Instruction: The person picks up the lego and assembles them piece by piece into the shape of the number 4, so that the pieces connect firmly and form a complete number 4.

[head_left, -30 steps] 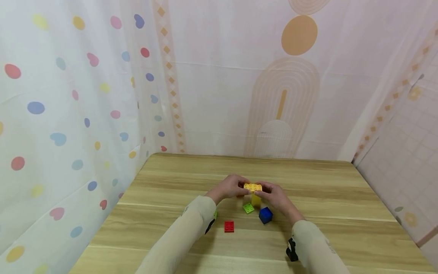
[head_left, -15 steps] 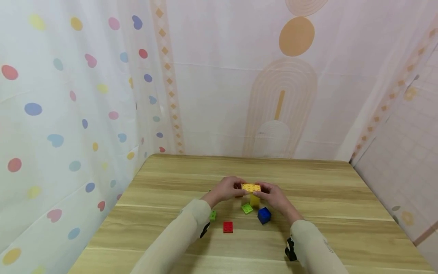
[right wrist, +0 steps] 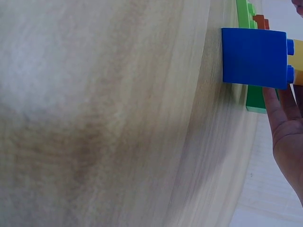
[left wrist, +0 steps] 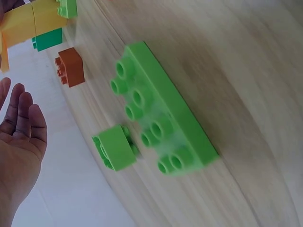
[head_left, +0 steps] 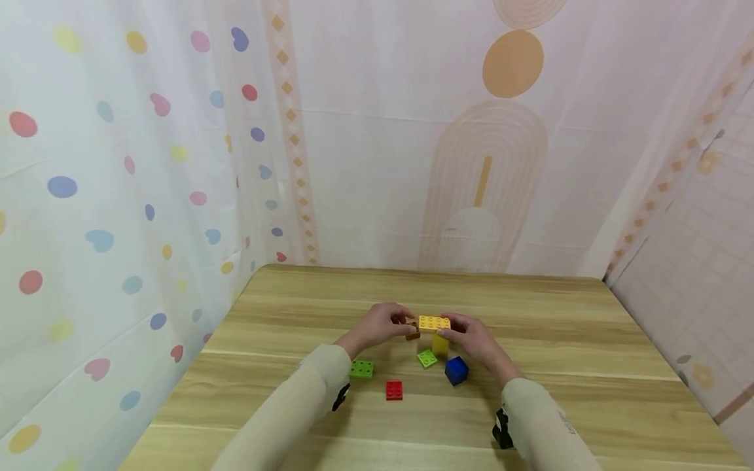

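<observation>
My right hand (head_left: pixel 476 339) pinches the right end of a long yellow toy brick (head_left: pixel 432 323), which lies across the top of a yellow upright (head_left: pixel 440 345). Under that upright, a dark green brick (left wrist: pixel 49 39) shows in the left wrist view. My left hand (head_left: pixel 379 324) is apart from the yellow brick's left end, its fingers loosely bent around nothing. Below its fingertips an orange-brown brick (left wrist: pixel 72 67) sits on the table. In the right wrist view, a blue brick (right wrist: pixel 254 57) partly hides the yellow bricks and the right fingers.
A small light green brick (head_left: pixel 427 358) lies in front of the yellow upright. Nearer the person are a flat red brick (head_left: pixel 394 390) and a long green brick (head_left: pixel 362 369) beside the left sleeve. Patterned curtains (head_left: pixel 377 163) border the wooden table (head_left: pixel 565 366).
My left hand has let go of the yellow brick's left end and moved a little left, uncovering the brown and long green bricks. The right hand keeps its hold.
</observation>
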Demonstrator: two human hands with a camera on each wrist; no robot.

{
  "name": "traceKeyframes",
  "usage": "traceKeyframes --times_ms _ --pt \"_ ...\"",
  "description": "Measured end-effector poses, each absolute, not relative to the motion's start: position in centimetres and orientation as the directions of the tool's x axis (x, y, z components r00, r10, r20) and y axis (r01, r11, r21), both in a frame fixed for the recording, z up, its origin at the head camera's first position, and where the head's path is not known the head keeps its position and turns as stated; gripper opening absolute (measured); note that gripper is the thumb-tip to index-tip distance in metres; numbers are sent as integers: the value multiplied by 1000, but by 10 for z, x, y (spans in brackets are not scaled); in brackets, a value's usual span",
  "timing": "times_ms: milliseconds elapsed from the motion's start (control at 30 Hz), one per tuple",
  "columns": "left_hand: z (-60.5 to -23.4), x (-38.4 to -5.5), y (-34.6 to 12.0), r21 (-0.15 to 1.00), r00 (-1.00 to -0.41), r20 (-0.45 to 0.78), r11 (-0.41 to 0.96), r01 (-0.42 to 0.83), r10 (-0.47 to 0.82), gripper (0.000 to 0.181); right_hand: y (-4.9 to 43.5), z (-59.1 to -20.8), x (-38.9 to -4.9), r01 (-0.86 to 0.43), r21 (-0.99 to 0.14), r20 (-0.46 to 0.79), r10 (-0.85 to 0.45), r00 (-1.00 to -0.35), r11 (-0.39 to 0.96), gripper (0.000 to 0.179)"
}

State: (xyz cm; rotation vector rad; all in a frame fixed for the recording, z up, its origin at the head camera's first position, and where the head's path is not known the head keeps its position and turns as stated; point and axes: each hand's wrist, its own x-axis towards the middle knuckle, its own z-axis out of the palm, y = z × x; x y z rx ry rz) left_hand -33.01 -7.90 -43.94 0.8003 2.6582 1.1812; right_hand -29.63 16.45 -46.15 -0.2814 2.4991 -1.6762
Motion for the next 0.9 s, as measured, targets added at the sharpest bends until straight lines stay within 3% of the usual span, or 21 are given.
traceKeyframes --times_ms 900 --pt "-452 -305 -169 746 -872 91 547 379 481 30 164 -461 -296 -88 -922 10 -203 -979 377 44"
